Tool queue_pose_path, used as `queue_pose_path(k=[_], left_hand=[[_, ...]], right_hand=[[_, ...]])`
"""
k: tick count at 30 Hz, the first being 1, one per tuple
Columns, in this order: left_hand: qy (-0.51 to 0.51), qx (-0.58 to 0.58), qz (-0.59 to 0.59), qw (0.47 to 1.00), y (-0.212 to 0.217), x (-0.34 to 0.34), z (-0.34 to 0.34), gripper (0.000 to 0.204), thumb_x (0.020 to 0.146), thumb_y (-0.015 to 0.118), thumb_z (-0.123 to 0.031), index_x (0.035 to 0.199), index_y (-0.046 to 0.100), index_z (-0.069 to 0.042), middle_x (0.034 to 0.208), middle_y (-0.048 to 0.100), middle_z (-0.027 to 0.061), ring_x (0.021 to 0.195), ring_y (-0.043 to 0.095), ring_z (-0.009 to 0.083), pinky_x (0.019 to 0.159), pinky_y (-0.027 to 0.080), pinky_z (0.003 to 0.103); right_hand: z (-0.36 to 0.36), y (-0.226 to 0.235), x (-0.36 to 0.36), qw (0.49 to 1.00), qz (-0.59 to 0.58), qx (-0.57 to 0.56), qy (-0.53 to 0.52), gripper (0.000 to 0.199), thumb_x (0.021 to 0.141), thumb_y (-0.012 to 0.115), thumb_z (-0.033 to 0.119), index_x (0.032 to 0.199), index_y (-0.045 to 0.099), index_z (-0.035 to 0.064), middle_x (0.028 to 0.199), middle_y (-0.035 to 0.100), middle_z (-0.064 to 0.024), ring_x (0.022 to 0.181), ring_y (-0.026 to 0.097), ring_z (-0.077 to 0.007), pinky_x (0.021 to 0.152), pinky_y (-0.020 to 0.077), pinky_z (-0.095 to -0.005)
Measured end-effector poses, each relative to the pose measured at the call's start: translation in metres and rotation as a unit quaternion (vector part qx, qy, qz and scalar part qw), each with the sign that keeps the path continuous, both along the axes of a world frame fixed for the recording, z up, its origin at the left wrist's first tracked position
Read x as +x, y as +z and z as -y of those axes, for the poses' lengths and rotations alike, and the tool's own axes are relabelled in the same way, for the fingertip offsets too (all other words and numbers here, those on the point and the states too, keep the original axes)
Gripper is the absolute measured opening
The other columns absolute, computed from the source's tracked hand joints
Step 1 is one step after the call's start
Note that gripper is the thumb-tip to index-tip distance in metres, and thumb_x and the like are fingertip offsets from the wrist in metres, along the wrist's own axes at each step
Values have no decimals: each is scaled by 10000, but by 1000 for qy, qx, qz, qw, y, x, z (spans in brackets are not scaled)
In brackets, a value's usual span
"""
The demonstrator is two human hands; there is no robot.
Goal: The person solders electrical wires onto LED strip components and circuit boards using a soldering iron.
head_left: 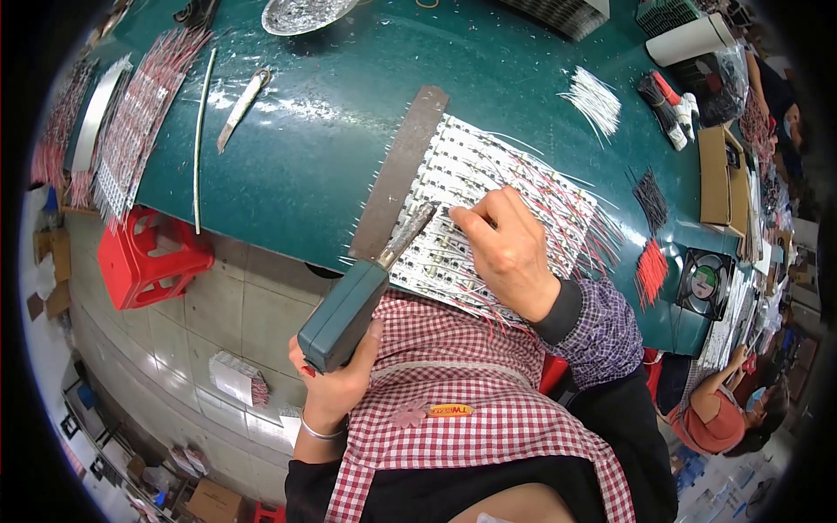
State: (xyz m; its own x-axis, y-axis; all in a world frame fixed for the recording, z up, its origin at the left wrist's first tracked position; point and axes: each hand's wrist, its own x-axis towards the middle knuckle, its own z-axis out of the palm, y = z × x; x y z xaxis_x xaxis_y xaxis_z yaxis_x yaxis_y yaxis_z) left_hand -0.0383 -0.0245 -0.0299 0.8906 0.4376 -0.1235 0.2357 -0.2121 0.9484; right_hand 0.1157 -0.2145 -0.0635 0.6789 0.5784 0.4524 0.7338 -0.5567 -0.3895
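Observation:
My left hand (344,379) is wrapped around the handle of a dark green soldering gun (343,315). Its metal tip reaches over a panel of small white circuit boards (466,152). Close to that tip, my right hand (508,247) is closed in a pinch above the panel. Something small and dark shows at its fingertips, too small to name. Red, white and black wires (571,218) stick out over the panel's right side. A flat dark metal bar (398,174) lies along the panel's left edge.
White (595,103), black (649,200) and red (650,272) wire bundles lie to the right, near a small fan (705,283). A utility knife (244,109), a thin rod (204,139) and wired panels (144,131) lie left. A red stool (144,261) stands below. A co-worker (719,410) sits at right.

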Motion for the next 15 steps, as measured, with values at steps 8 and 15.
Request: queue_pose_path(k=[8,15], left_hand=[[-34,-7,2,999,-2,5,-1,170,739,738,38,887,657,51,819,665,86,671,633,122,579,487,251],[-24,-17,-16,999,-2,3,-2,155,737,742,31,871,665,45,790,667,83,650,629,120,567,484,252]], right_hand=[[1,0,-1,1000,-24,-6,4,277,683,611,-49,940,654,45,760,467,-56,702,499,-205,555,428,-330],[0,0,-1,1000,-23,-6,3,277,681,616,-47,941,660,39,756,465,-58,696,501,-204,544,428,-328]])
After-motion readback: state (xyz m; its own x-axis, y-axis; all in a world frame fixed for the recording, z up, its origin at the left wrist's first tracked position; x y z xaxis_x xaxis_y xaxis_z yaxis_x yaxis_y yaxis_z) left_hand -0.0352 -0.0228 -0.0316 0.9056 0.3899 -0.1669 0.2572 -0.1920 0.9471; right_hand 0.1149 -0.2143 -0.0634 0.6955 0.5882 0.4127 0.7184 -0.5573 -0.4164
